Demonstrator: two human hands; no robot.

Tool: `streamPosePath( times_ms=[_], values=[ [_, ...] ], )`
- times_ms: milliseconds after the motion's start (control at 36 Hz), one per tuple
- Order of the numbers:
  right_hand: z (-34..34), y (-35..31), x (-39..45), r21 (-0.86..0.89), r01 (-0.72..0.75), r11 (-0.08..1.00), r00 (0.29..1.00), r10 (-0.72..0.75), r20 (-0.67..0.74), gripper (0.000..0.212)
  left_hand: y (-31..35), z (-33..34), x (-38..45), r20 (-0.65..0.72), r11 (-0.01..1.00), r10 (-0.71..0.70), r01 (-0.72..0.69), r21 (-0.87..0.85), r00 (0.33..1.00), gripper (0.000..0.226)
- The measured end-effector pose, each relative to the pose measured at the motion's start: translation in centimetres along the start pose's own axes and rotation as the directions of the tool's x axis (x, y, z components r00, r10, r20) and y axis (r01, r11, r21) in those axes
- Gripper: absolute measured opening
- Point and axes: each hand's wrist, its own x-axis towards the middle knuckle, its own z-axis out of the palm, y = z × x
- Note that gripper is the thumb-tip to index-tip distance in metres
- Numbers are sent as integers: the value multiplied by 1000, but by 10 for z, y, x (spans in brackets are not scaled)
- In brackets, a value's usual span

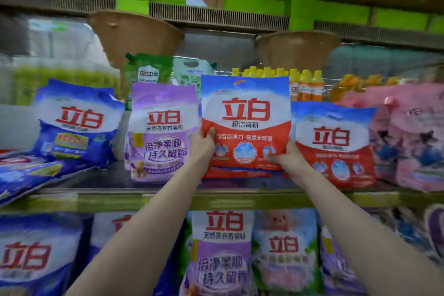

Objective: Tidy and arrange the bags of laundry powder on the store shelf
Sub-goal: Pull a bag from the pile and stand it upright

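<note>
Gripping a red-and-white laundry powder bag (245, 122) by its lower corners, both hands reach up to the middle store shelf (216, 196) in the head view. The left hand (202, 145) curls its fingers (211, 132) round the bag's lower left edge, thumb pressed on the front. The right hand (287, 155) holds the lower right corner, thumb laid across the front and the other fingers hidden behind the bag. The bag stands upright, facing forward, with its bottom over a flat-lying red bag (240, 172) on the shelf; whether it rests on it cannot be told. Just left stands a purple bag (163, 132), and further left a blue bag (77, 122) leans back. Just right is a second red-and-white bag (334, 142), then pink bags (413, 137). Behind stand yellow-capped bottles (305, 86) and a green pouch (149, 69). More powder bags (223, 250) fill the shelf below.
</note>
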Motion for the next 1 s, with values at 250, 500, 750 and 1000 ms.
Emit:
streamPosePath(
  times_ms=[250, 500, 750, 1000],
  values=[
    [-6, 42, 23, -647, -197, 736, 966, 257, -1, 79, -66, 13, 1, 121, 895, -86, 23, 446, 989, 80],
    [-7, 51, 21, -710, -157, 686, 977, 211, -13, 73, -69, 6, -6, 98, 858, -70, 10, 514, 993, 55],
    [-7, 58, 6, -792, -44, 608, 995, -43, -89, 69, -63, 6, -9, 143, 846, -130, 35, 532, 981, 45],
    [24, 51, -9, -884, 329, 332, 853, -506, 128, 31, -53, 10, -32, 107, 317, 192, -164, 934, 976, 34]
  ],
)
